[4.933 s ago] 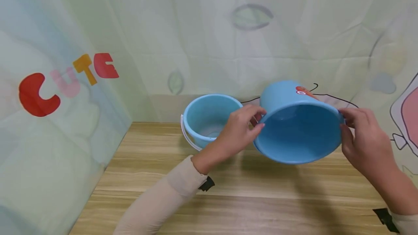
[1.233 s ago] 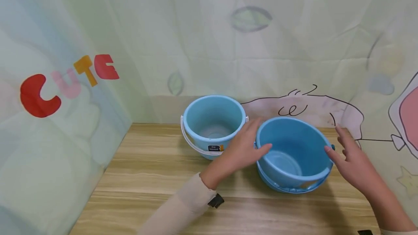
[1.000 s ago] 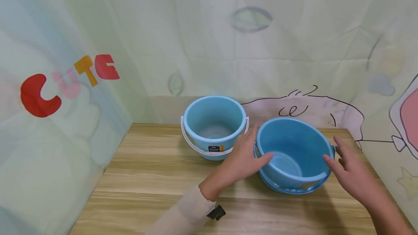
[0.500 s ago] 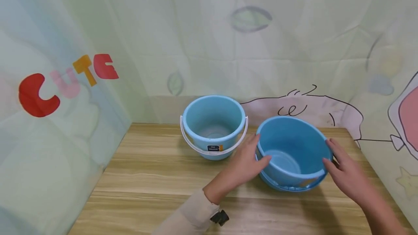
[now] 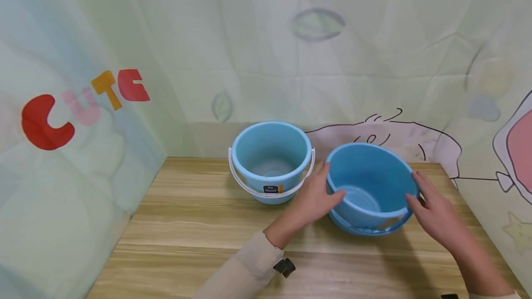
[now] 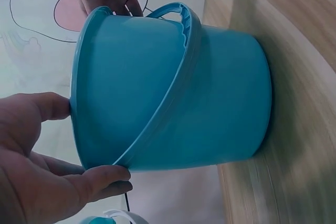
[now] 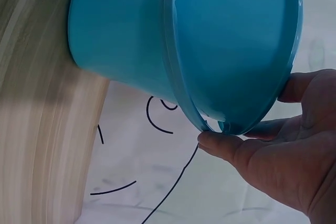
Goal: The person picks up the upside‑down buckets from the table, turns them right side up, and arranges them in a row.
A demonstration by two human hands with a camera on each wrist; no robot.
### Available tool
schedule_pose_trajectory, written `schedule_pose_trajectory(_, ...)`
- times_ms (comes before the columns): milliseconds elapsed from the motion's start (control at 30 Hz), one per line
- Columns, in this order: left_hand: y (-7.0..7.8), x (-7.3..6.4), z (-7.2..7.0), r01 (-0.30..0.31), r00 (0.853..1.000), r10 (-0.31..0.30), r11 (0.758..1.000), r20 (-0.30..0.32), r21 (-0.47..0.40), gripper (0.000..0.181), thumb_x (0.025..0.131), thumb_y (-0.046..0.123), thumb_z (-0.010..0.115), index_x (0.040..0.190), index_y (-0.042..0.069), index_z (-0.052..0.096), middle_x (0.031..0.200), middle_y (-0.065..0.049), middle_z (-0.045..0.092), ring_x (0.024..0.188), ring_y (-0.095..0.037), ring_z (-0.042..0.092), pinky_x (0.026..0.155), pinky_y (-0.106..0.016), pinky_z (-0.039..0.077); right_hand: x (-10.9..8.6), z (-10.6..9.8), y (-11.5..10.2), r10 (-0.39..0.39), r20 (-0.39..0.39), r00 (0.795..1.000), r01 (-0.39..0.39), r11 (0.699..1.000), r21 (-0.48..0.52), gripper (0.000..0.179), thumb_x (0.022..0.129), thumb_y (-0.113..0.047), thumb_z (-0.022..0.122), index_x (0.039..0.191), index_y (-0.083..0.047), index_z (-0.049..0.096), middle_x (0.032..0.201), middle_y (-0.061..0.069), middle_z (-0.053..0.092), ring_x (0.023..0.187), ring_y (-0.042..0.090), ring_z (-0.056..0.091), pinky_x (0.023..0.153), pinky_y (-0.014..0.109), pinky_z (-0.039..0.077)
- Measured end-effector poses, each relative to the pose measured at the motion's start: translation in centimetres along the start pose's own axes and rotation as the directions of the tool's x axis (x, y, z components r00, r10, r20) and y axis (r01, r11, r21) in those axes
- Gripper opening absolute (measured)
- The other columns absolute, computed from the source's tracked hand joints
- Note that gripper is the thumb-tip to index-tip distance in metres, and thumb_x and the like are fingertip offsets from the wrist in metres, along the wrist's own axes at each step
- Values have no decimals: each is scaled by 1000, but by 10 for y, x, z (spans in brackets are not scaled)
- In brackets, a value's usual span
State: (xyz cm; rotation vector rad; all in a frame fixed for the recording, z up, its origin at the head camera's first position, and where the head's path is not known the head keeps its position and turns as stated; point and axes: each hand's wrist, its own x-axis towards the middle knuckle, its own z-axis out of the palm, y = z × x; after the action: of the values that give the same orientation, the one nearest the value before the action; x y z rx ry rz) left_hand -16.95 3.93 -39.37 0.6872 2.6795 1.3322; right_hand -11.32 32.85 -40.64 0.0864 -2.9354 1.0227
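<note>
A darker blue plastic bucket (image 5: 370,183) stands on the right half of the wooden table, its mouth facing up and its blue handle hanging down the near side. At the bucket's left rim, my left hand (image 5: 309,200) holds it with the thumb near the rim and fingers along the outer wall. My right hand (image 5: 434,209) holds the opposite rim the same way. The left wrist view shows the left thumb (image 6: 55,106) against the rim. In the right wrist view the right fingertips (image 7: 215,142) touch beside the handle joint. Whether the bucket's base touches the table I cannot tell.
A lighter blue bucket (image 5: 272,183) with a white handle stands left of the darker one, close to the back. Its front bears a dark and orange label. A printed curtain (image 5: 249,59) rises behind the wooden table (image 5: 187,243).
Earlier the darker bucket was tipped with its mouth toward me; it then came upright on the table. Both hands have since closed in on its rim, and it has shifted slightly away and left.
</note>
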Motion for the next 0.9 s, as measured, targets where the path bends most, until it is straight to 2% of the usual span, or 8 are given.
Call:
schedule_pose_trajectory(167,-1,7,2,13,1000,-13,1000,-12,0,76,96,30,70,160,7,35,156,-10,45,134,-23,54,104,-41,55,7,-1,1,-7,4,1000,7,1000,-4,71,111,-29,44,162,5,8,166,37,2,146,67,13,98,81,34)
schedule_pose_trajectory(400,-1,17,5,82,997,-82,996,0,-41,78,98,29,66,163,7,28,170,-10,27,147,-28,43,110,-48,49,19,-3,4,-16,0,1000,16,1000,9,70,111,-26,43,161,8,8,165,39,4,145,67,16,99,81,33)
schedule_pose_trajectory(533,-2,23,7,78,997,-79,995,-9,-53,77,98,26,64,163,7,27,170,-10,25,148,-28,42,111,-48,48,24,-4,5,-15,-1,1000,16,1000,21,69,111,-24,42,161,9,8,165,39,4,145,67,18,99,80,34)
schedule_pose_trajectory(800,-3,32,6,88,996,-89,996,-23,-20,77,97,24,63,163,4,27,172,-17,18,156,-34,26,119,-51,39,34,-5,2,9,15,1000,-9,1000,24,71,111,-28,41,162,6,6,166,37,1,145,67,16,100,80,34)
schedule_pose_trajectory(900,-3,35,6,90,996,-90,996,-25,-13,77,97,24,63,162,4,27,172,-18,18,157,-36,25,119,-52,39,37,-6,2,17,20,1000,-18,1000,18,71,111,-28,41,162,7,6,165,38,1,144,68,18,100,80,34)
